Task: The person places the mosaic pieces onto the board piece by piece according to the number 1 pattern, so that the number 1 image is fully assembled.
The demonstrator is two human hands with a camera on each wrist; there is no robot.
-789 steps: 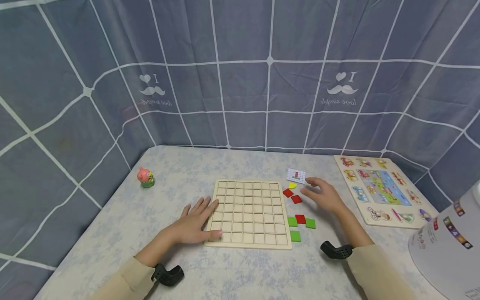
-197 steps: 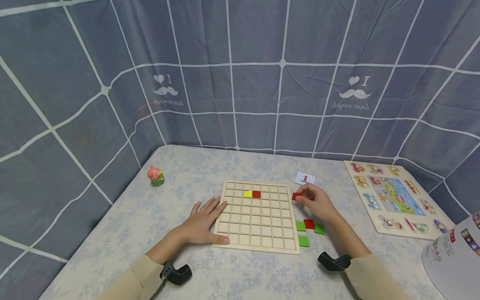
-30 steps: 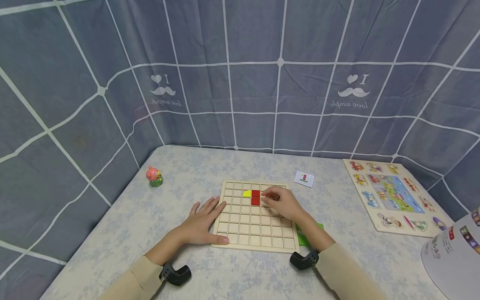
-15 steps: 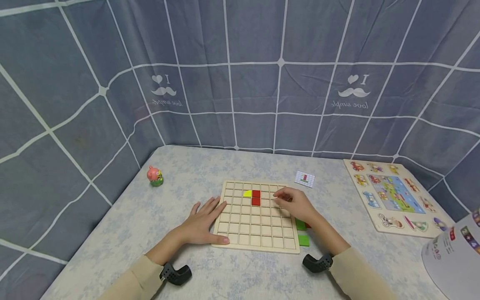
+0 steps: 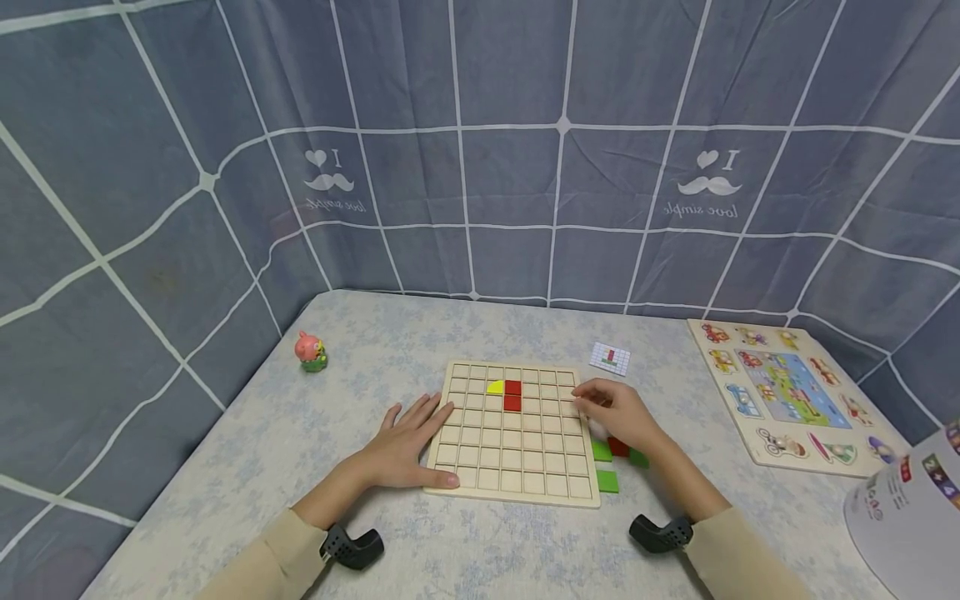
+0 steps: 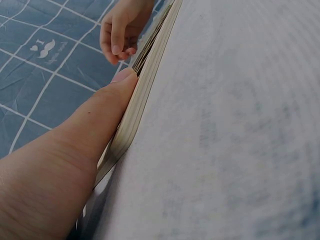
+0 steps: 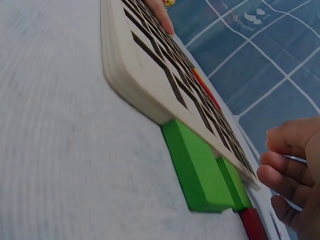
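A wooden grid board (image 5: 517,487) lies in the middle of the table. My left hand (image 5: 405,446) rests spread on its left edge, the thumb along the near corner. Two red square tiles (image 5: 512,402) sit in the grid one below the other, with a yellow curved-edge tile (image 5: 495,387) left of the upper one. My right hand (image 5: 618,412) hovers at the board's right edge, fingers loosely curled and holding nothing. Beside that edge lie several green tiles (image 5: 607,481) and one red tile (image 5: 618,447), partly behind the right hand and wrist in the head view.
A small gridded pattern card (image 5: 611,358) lies behind the right hand. Farther right are a picture puzzle board (image 5: 787,392) and a white tub (image 5: 907,508). A pink and green toy figure (image 5: 311,352) stands at the left. A blue checked curtain hangs behind the table.
The yellow tile and two red tiles have come onto the grid since the first frame. In the last second my right hand has moved right, from beside the red tiles to the board's edge.
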